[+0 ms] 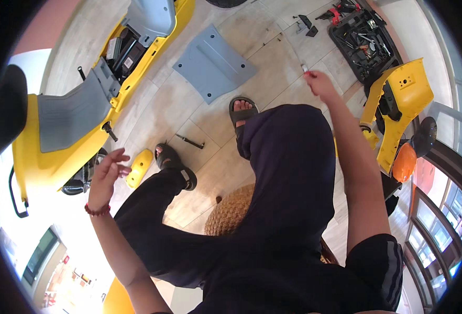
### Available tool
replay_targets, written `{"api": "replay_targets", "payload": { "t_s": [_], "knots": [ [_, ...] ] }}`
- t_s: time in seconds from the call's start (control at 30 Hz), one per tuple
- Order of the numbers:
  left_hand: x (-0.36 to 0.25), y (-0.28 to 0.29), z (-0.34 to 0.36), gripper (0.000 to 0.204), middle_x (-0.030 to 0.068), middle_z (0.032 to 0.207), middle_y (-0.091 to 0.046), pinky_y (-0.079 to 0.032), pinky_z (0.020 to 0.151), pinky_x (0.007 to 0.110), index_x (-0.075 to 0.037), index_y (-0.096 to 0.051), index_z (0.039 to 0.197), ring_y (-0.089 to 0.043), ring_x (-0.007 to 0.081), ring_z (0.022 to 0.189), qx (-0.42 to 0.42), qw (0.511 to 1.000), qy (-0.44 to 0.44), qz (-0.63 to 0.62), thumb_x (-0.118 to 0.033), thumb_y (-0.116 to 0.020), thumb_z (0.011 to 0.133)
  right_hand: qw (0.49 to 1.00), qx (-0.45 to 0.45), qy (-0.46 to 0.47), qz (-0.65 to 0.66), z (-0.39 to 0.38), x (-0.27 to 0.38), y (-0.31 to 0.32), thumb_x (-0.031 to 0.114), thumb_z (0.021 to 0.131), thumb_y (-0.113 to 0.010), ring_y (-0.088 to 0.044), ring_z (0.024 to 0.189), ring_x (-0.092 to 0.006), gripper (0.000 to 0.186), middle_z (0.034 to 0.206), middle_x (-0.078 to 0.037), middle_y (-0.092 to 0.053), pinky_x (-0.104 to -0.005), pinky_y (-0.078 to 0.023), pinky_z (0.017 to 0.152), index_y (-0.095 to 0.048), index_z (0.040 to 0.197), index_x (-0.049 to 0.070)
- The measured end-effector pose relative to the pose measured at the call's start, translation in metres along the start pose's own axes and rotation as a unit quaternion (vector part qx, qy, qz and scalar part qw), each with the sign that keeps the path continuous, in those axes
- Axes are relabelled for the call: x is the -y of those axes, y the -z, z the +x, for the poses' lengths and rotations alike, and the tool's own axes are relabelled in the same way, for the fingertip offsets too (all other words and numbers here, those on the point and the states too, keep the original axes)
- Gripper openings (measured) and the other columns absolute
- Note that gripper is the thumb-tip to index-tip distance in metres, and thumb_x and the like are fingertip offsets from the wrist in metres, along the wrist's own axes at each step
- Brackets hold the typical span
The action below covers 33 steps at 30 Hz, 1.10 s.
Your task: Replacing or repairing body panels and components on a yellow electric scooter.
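My right hand (321,86) is closed around a screwdriver (305,69) with a red and clear handle, held out over the floor; its thin shaft is hard to make out. With fingers apart and nothing in them, my left hand (107,175) hovers beside the yellow scooter (123,94) on the left. A small yellow cover (139,168) lies on the floor near that hand. The scooter has a grey footboard (68,112) and an uncovered compartment (125,56) with dark parts inside. Ahead of my feet lies a grey panel (213,64) with several dark holes.
A black tool case (364,44) with many tools lies at the far right. Below it stands a yellow body panel (404,86) with an orange lamp (404,163). Small black parts (308,25) and a dark rod (190,141) lie on the floor. I sit over a woven stool (231,212).
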<state>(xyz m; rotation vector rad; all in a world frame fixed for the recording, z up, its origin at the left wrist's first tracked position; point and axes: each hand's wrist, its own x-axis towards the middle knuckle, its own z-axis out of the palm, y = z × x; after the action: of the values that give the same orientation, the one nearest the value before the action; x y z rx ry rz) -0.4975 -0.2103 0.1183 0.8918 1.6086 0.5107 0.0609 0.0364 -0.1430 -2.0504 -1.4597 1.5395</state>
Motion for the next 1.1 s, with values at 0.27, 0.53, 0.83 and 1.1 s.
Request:
{"api": "replay_targets", "payload": {
  "t_s": [0.27, 0.53, 0.83, 1.1],
  "knots": [
    [0.025, 0.006, 0.001, 0.044, 0.0081, 0.117, -0.060, -0.047, 0.083, 0.027, -0.003, -0.048, 0.135, -0.061, 0.0121, 0.093, -0.030, 0.997, 0.069, 0.018, -0.029, -0.048, 0.101, 0.984, -0.099, 0.031, -0.143, 0.039, -0.100, -0.081, 0.035, 0.083, -0.064, -0.065, 0.085, -0.0350, 0.035, 0.086, -0.019, -0.068, -0.0425, -0.049, 0.077, -0.068, 0.098, 0.003],
    [0.037, 0.007, 0.003, 0.042, 0.0074, 0.113, -0.060, -0.047, 0.082, 0.026, -0.002, -0.048, 0.135, -0.059, 0.0113, 0.091, -0.043, 0.993, 0.110, 0.023, -0.025, -0.050, 0.100, 0.974, -0.097, 0.045, -0.199, 0.069, -0.105, -0.095, 0.034, 0.084, -0.064, -0.066, 0.085, -0.0328, 0.033, 0.089, -0.016, -0.069, -0.0422, -0.050, 0.077, -0.069, 0.099, 0.004],
    [0.050, 0.014, 0.001, 0.040, 0.0052, 0.110, -0.060, -0.047, 0.083, 0.026, -0.003, -0.049, 0.134, -0.059, 0.0111, 0.090, -0.058, 0.989, 0.137, 0.015, -0.025, -0.049, 0.101, 0.945, -0.098, 0.067, -0.303, 0.077, -0.124, -0.099, 0.029, 0.082, -0.066, -0.066, 0.082, -0.0348, 0.029, 0.084, -0.019, -0.068, -0.0444, -0.050, 0.074, -0.067, 0.089, 0.001],
    [0.059, 0.013, -0.006, 0.039, 0.0051, 0.110, -0.060, -0.047, 0.084, 0.026, -0.002, -0.049, 0.134, -0.058, 0.0109, 0.091, -0.066, 0.988, 0.137, -0.009, -0.023, -0.050, 0.100, 0.933, -0.117, 0.056, -0.336, 0.071, -0.135, -0.110, 0.032, 0.082, -0.067, -0.062, 0.092, -0.0364, 0.031, 0.093, -0.018, -0.065, -0.0470, -0.049, 0.082, -0.061, 0.093, 0.004]
  ]
}}
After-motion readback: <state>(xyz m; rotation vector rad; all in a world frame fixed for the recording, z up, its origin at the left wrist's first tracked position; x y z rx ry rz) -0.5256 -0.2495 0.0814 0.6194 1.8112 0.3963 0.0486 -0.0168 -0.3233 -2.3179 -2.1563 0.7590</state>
